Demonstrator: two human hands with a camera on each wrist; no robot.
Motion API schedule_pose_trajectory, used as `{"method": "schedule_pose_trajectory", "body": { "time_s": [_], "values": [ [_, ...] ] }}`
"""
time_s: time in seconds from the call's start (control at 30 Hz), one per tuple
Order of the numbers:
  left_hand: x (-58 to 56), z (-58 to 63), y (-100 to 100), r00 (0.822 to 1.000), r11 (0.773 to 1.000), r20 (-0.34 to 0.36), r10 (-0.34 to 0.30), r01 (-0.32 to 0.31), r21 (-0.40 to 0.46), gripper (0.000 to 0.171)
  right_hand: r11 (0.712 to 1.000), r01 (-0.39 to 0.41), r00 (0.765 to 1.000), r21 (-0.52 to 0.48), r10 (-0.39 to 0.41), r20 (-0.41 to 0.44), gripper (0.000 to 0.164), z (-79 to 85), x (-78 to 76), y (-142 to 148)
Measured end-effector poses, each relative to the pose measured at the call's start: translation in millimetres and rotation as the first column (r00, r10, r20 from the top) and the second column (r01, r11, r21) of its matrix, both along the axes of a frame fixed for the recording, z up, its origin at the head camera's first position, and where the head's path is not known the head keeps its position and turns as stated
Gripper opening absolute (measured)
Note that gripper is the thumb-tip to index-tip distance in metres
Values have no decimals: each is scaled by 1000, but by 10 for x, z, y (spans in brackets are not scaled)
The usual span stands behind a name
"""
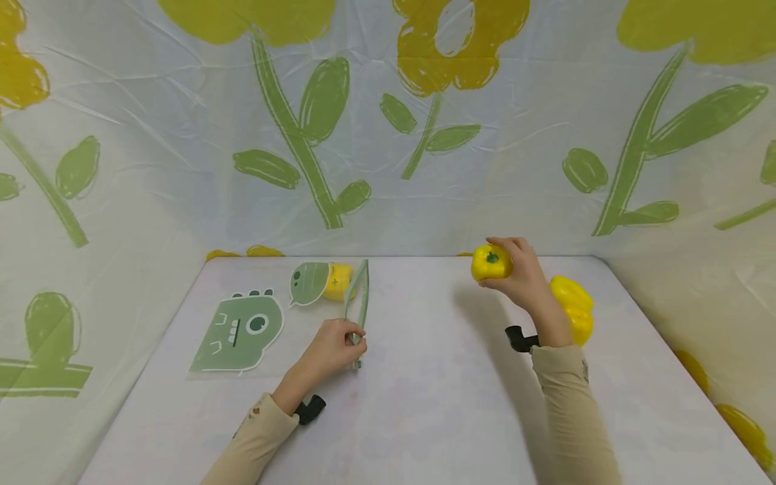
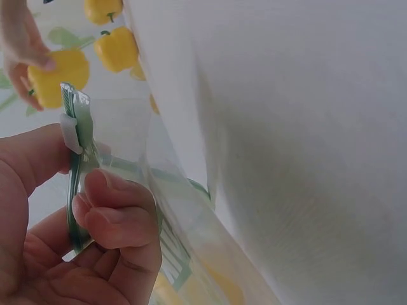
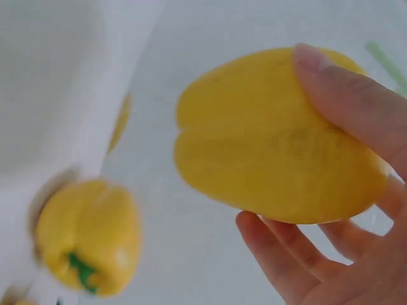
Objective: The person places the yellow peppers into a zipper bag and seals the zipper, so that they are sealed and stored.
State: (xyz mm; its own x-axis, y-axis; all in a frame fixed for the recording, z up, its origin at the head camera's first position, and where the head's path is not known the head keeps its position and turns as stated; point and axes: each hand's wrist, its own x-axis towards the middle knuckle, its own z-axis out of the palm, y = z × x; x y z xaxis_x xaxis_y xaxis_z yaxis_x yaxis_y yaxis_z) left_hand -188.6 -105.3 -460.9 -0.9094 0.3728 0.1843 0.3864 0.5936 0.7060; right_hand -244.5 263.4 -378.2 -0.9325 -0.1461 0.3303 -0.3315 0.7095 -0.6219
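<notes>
My left hand pinches the open zip edge of a clear zip bag printed with green cartoon monsters. A white slider sits on the green zip strip in the left wrist view. Yellow shows through the far part of the bag, where a bell pepper lies inside. Raised above the table, my right hand grips another yellow bell pepper between thumb and fingers. Its green stem faces the head camera. The bag's mouth stands gaping toward the right.
More yellow bell peppers lie on the white table at the right, partly hidden behind my right forearm. One of these peppers shows its green stem in the right wrist view. A flower-printed cloth hangs behind and beside the table.
</notes>
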Motion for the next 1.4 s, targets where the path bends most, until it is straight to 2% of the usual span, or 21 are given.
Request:
{"method": "schedule_pose_trajectory", "body": {
  "time_s": [0.1, 0.2, 0.3, 0.37, 0.47, 0.6, 0.73, 0.8, 0.87, 0.97, 1.1, 1.23, 1.4],
  "values": [
    [-4, 0, 3, 1000, 1000, -3, 2, -2, 2, 14, 994, 8, 1000, -111, -10, -12, 73, 92, -50, -153],
    [-7, -3, 3, 1000, 1000, -6, -2, 2, 6, 15, 975, 13, 999, -221, -22, -38, 74, 146, -92, -328],
    [-6, -5, 3, 1000, 1000, -4, -9, 9, 9, 15, 928, 1, 997, -373, -28, -67, 74, 138, -126, -514],
    [-2, -4, 3, 1000, 1000, 1, -12, 12, 10, 16, 870, -31, 997, -492, -11, -83, 74, 110, -144, -648],
    [-2, -5, 4, 1000, 1000, 9, -14, 14, 12, 16, 746, -97, 994, -659, 40, -102, 72, 45, -172, -870],
    [-4, -2, 1, 1000, 1000, 15, -13, 13, 10, 15, 608, -131, 991, -783, 88, -97, 70, -69, -204, -1175],
    [-5, 5, -1, 1000, 1000, 21, -10, 10, 6, 15, 500, -108, 990, -859, 135, -46, 69, -251, -239, -1437],
    [-10, 6, -3, 1000, 1000, 18, -9, 8, 7, 14, 476, -87, 987, -875, 164, -9, 69, -368, -259, -1533],
    [-13, 12, -4, 1000, 1000, 14, -7, 7, 9, 14, 480, -53, 983, -875, 182, 40, 69, -497, -284, -1604],
    [-17, 18, -7, 1000, 1000, 8, -4, 4, 11, 14, 514, 11, 974, -858, 190, 126, 69, -689, -325, -1672],
    [-15, 18, -7, 1000, 1000, 7, -3, 3, 16, 15, 588, 84, 958, -805, 174, 227, 69, -867, -344, -1723],
    [-18, 4, -4, 1000, 1000, -2, -6, 6, 28, 18, 649, 134, 941, -749, 154, 302, 70, -947, -332, -1753],
    [-24, -19, -1, 1000, 999, -29, -7, 8, 39, 21, 684, 149, 923, -714, 161, 348, 70, -979, -319, -1763]
  ]
}}
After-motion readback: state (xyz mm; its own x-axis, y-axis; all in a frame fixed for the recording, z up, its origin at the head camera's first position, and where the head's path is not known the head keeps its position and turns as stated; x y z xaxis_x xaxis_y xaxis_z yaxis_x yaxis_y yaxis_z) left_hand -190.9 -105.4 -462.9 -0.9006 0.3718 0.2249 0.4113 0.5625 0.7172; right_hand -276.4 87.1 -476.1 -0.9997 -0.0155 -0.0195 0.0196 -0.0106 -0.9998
